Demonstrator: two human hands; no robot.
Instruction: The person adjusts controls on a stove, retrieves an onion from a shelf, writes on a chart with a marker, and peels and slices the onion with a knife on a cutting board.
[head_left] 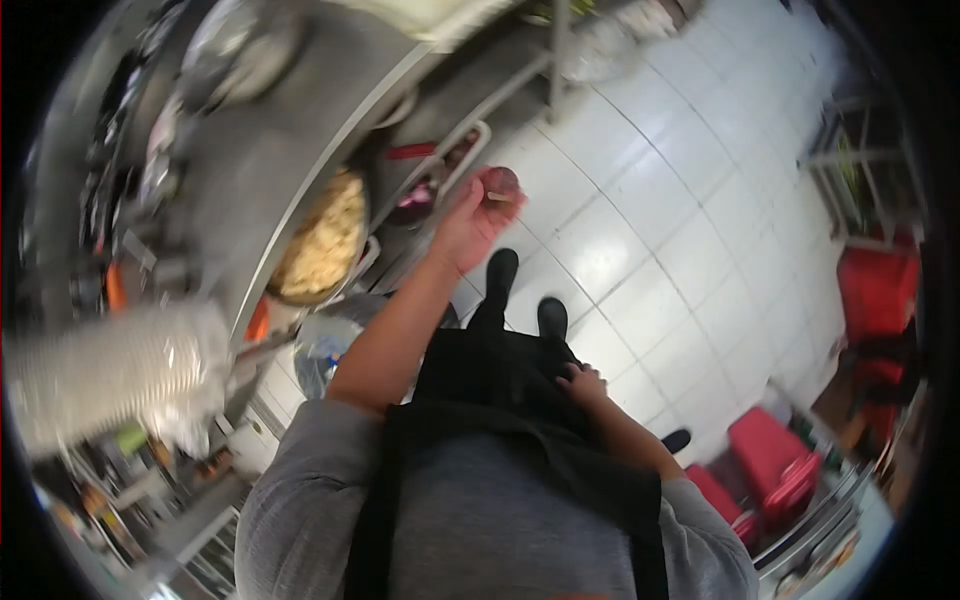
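My left hand (468, 225) is stretched out over the floor, beside the lower shelf. A round reddish-brown thing (503, 182) rests in its curled fingers; it has a small pale strip on it, and its exact kind is too blurred to make out. Close to that hand, a tub with purple-pink pieces (415, 200) sits on the shelf under the counter. My right hand (583, 384) hangs low against the black apron (500, 375), fingers loosely apart and holding nothing visible.
A metal counter (240, 150) runs along my left. By its edge is a large pan of pale yellow food (325, 240). Stacked clear containers (120, 370) stand at the left. Red bins (770, 460) are at the lower right, and a metal rack (865, 170) stands farther right.
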